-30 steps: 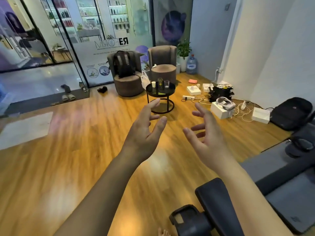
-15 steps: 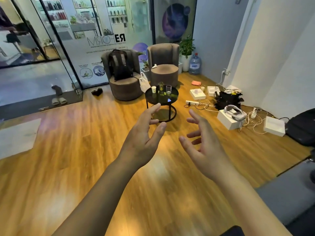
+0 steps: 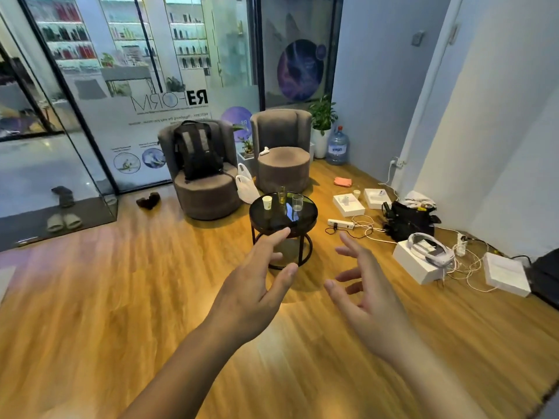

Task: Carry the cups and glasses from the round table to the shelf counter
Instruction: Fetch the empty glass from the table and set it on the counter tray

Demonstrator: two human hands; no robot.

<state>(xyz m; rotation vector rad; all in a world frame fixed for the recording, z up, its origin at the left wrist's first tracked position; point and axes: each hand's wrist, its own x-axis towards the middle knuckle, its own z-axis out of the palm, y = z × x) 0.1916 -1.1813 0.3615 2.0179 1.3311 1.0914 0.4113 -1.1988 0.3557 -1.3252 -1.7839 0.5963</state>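
Note:
A small round black table (image 3: 272,220) stands on the wood floor ahead of me. On it are a white paper cup (image 3: 267,202) at the left, a glass with yellowish liquid (image 3: 282,195) in the middle and a clear empty glass (image 3: 297,202) at the right. My left hand (image 3: 255,290) and my right hand (image 3: 367,300) are both raised in front of me, fingers spread, holding nothing. Both hands are short of the table and touch nothing. No shelf counter is in view.
Two brown armchairs (image 3: 281,152) stand behind the table; the left one holds a black backpack (image 3: 198,152). White boxes (image 3: 417,264), a power strip (image 3: 340,223), cables and a black bag (image 3: 408,220) litter the floor at the right. A glass wall (image 3: 90,116) runs along the left.
The table and chairs have grown larger and nearer as I move forward. The dark equipment at the lower right has left the view. Both hands stay raised and empty.

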